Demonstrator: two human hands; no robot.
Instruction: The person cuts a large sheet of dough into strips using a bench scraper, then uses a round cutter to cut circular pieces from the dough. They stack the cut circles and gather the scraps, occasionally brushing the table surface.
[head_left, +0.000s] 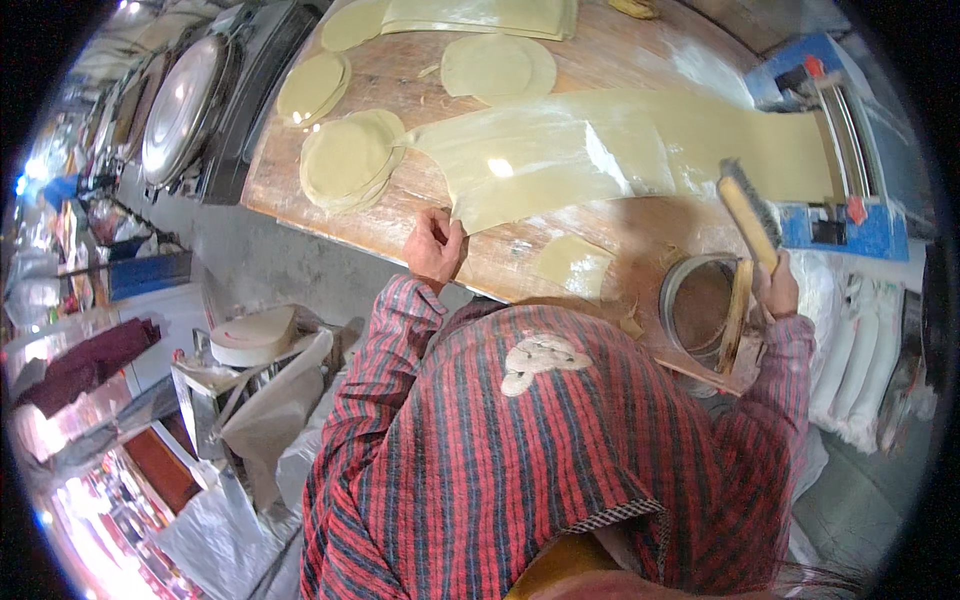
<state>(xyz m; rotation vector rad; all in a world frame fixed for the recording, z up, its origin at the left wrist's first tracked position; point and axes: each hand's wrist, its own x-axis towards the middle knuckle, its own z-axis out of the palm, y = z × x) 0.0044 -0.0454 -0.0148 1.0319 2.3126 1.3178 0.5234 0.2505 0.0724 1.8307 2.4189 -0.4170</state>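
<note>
A long sheet of rolled dough (540, 154), dusted with flour in places, stretches across the wooden table (345, 236). Its right end reaches the rollers of a blue dough-sheeting machine (844, 232). My left hand (435, 246) pinches the sheet's near left corner between thumb and fingers. In my right hand (780, 289) is a wooden-handled bristle brush (750, 214), held up over the right side of the table. Just below and left of that hand sits a round sieve (667, 300), with a wooden stick (735, 319) by its right side.
Stacks of round dough wrappers (345, 161) lie at the table's left, with more round wrappers (487, 67) and folded dough sheets (480, 15) at the back. A dough scrap (574, 262) rests near the front edge. A stool (251, 337) stands at left.
</note>
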